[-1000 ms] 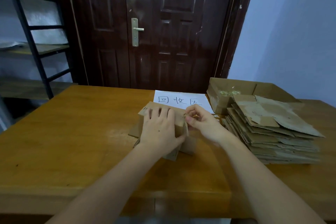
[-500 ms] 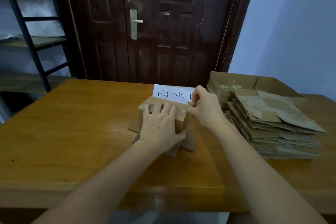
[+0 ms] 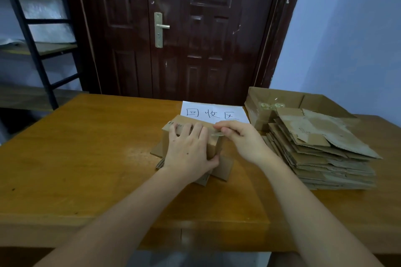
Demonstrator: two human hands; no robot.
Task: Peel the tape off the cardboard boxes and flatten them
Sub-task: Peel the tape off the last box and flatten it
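Note:
A small brown cardboard box (image 3: 213,144) stands mid-table with its lower flaps splayed out on the wood. My left hand (image 3: 188,154) lies flat on its top, fingers spread, thumb hooked round the right side. My right hand (image 3: 240,138) is at the box's upper right edge, thumb and forefinger pinching a strip of clear tape (image 3: 217,135) that lifts off the top. Most of the box's top is hidden under my left hand.
A tall stack of flattened cardboard (image 3: 321,151) sits at the right. Behind it is an open cardboard box (image 3: 280,97) holding balled-up tape. A white paper sign (image 3: 214,112) lies behind the small box. The wooden table (image 3: 86,158) ends near me; a door and a shelf stand beyond.
My right hand rose to the box's far right corner with the tape, then came back down along the top edge. My left hand has stayed pressed on the box.

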